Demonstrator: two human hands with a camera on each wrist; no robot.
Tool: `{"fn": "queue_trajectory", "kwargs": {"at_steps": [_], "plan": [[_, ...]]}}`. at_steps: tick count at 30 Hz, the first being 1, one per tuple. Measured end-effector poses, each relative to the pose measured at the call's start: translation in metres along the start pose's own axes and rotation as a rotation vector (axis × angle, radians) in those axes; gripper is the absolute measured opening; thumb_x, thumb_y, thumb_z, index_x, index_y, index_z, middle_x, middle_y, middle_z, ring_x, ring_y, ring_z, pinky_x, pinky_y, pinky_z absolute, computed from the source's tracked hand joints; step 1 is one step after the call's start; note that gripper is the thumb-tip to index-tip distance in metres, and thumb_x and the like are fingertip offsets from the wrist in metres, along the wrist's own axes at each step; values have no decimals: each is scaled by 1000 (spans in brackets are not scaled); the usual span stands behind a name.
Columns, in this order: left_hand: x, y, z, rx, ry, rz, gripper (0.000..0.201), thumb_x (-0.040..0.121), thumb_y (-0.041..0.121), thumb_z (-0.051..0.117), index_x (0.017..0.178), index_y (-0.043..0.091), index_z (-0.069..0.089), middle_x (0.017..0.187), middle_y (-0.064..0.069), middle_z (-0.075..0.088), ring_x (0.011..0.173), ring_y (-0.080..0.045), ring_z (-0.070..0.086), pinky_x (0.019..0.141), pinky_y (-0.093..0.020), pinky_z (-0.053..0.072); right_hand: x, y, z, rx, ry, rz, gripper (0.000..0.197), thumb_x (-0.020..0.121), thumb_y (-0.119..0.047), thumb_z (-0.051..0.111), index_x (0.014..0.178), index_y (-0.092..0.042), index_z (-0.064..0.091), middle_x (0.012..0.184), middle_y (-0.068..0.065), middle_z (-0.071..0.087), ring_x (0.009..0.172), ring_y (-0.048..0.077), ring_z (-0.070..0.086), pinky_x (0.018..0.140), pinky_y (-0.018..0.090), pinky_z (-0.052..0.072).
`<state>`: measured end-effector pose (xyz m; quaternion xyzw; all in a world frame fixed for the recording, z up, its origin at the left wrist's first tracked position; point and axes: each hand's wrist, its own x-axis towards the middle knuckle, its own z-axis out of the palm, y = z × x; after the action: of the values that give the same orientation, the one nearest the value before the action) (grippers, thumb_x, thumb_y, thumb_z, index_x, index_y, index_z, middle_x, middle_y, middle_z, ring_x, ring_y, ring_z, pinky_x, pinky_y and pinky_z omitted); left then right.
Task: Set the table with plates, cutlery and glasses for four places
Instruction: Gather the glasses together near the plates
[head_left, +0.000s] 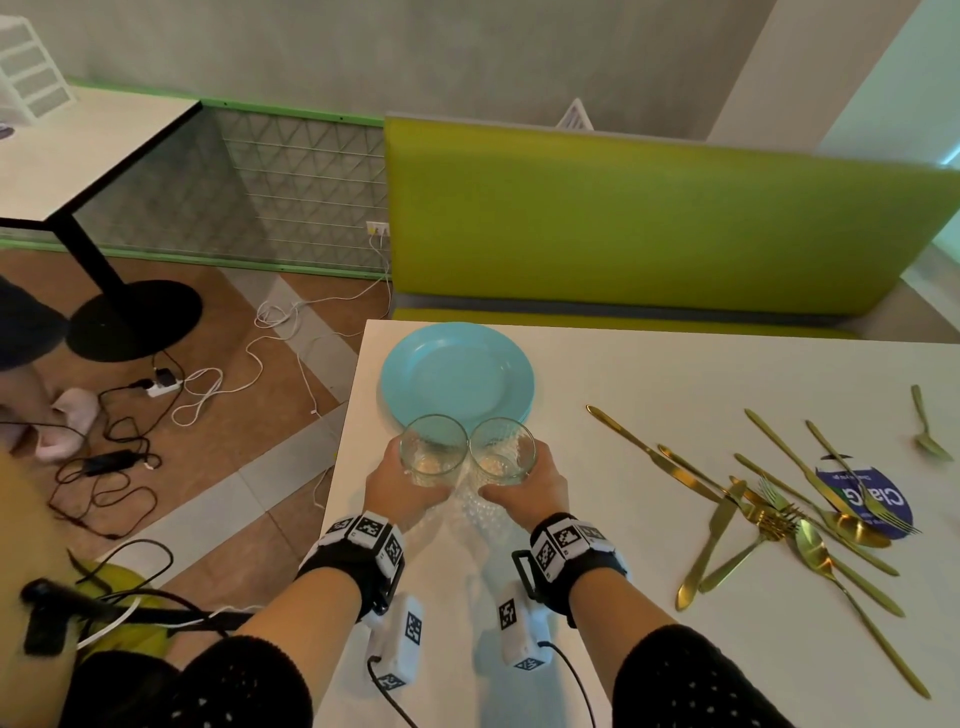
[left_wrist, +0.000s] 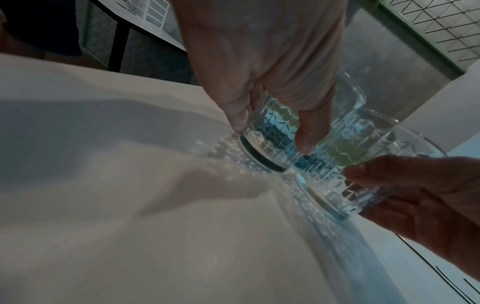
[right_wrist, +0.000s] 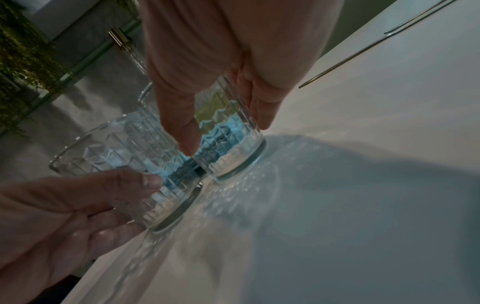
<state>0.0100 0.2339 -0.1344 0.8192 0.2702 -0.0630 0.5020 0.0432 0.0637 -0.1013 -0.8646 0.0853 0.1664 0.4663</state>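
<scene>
Two clear cut-pattern glasses stand side by side, touching, near the left end of the white table (head_left: 649, 374). My left hand (head_left: 400, 488) grips the left glass (head_left: 434, 449) low on its wall, thumb and fingers curled round it. My right hand (head_left: 524, 483) grips the right glass (head_left: 503, 452) the same way. In the left wrist view my left hand (left_wrist: 274, 134) pinches its glass (left_wrist: 270, 148) near the base. In the right wrist view my right hand (right_wrist: 226, 134) holds its glass (right_wrist: 228, 152). Both bases sit at the tabletop. A stack of light blue plates (head_left: 457, 374) lies just beyond the glasses.
Several gold knives, forks and spoons (head_left: 769, 509) lie scattered on the right half of the table, some over a blue printed sheet (head_left: 878, 499). One spoon (head_left: 927, 426) lies apart at the far right. A green bench (head_left: 649, 218) runs behind the table. Cables cover the floor on the left.
</scene>
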Motion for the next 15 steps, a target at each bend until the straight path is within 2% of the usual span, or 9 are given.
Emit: {"fn": "queue_trajectory", "kwargs": {"at_steps": [5,11,15], "plan": [[4,-4,2,0,6,12,82,62,25,82,134,26,42,124,-1,60,113,-23,58,84,-24,41,0,0,-1,-14,-2,1,75,66,-18,81,131,-21,43,120,4,61,110,21,58,83,20,43],[4,-4,1,15,9,10,83,59,24,83,133,25,43,118,0,61,110,-23,59,86,-26,44,1,2,0,-15,-11,3,78,65,-17,82,132,-21,42,121,5,61,111,22,58,89,25,46],[13,-10,2,-16,-3,28,90,42,47,85,123,30,50,111,6,66,103,-18,65,89,-35,55,1,2,-3,-27,-42,5,81,67,-15,81,136,-21,38,125,5,58,115,22,56,88,23,43]]}}
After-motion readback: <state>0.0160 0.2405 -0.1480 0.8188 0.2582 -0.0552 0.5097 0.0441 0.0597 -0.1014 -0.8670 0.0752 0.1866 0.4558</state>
